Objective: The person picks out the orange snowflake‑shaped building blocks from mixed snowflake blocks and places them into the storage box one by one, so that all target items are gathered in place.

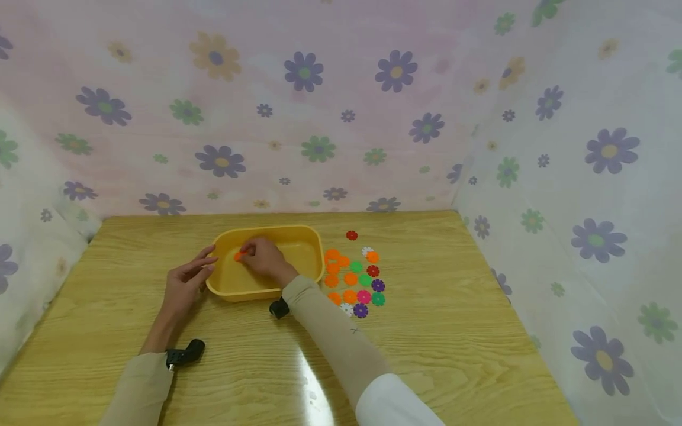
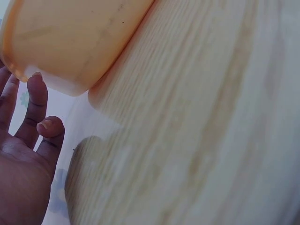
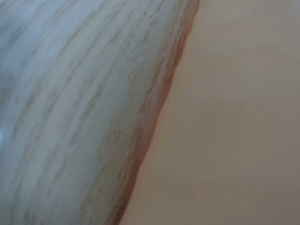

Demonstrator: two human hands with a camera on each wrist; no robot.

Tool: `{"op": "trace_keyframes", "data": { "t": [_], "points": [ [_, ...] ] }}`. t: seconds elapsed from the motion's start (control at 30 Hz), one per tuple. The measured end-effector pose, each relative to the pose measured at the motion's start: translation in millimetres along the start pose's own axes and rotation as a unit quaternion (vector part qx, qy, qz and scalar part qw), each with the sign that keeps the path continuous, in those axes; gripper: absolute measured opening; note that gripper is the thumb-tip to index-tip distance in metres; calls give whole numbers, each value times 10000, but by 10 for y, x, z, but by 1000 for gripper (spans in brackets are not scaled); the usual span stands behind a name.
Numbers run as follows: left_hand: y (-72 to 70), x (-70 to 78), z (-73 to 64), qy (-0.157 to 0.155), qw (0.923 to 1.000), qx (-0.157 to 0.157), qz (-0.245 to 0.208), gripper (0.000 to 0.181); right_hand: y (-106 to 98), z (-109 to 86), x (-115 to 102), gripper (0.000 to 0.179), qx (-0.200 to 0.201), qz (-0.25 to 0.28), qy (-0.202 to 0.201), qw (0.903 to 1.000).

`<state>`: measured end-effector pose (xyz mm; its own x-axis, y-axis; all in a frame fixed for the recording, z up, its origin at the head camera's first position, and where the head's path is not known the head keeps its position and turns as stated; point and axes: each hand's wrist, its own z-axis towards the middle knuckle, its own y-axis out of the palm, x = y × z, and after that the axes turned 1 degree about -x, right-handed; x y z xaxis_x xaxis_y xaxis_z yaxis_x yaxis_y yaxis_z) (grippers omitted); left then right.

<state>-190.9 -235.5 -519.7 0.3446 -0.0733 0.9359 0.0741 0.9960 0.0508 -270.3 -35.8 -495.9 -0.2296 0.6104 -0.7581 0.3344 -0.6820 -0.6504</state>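
Here my right hand pinches one orange disc in the tray, left hand spread at nine, loose discs remaining at three o'clock.

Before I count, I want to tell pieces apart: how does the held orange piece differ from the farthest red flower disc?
Color: the orange piece is bright orange, the red flower disc dark red.
Place: the orange piece is within the yellow basin, pinched in the right grip; the red flower disc lies on the wood-grain tabletop.
View: the orange piece is partly covered, the red flower disc shows whole.
Both are small beside the basin.
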Motion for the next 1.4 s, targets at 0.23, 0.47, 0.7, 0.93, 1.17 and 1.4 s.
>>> {"op": "trace_keyframes", "data": {
  "t": [0.23,0.47,0.7,0.93,1.17,1.4],
  "points": [
    [-10,7,-6,-62,10000,-18,11,30,24,15,4,18,-32,-199,-24,9998],
    [-9,16,-5,-153,9999,-49,-3,31,8,5,2,17,-100,-223,-168,9996],
    [-8,18,1,-188,9998,12,93,31,9,35,34,18,-106,-74,-251,9996],
    [-7,33,10,-272,9996,4,33,31,-10,66,30,24,-162,1100,-248,9935],
    [3,59,19,-194,9991,74,361,30,-172,-22,-95,29,-218,1972,-376,9794],
    [16,77,28,-70,9970,119,758,26,-786,-300,-336,32,-363,2142,-948,9715]
  ]
}}
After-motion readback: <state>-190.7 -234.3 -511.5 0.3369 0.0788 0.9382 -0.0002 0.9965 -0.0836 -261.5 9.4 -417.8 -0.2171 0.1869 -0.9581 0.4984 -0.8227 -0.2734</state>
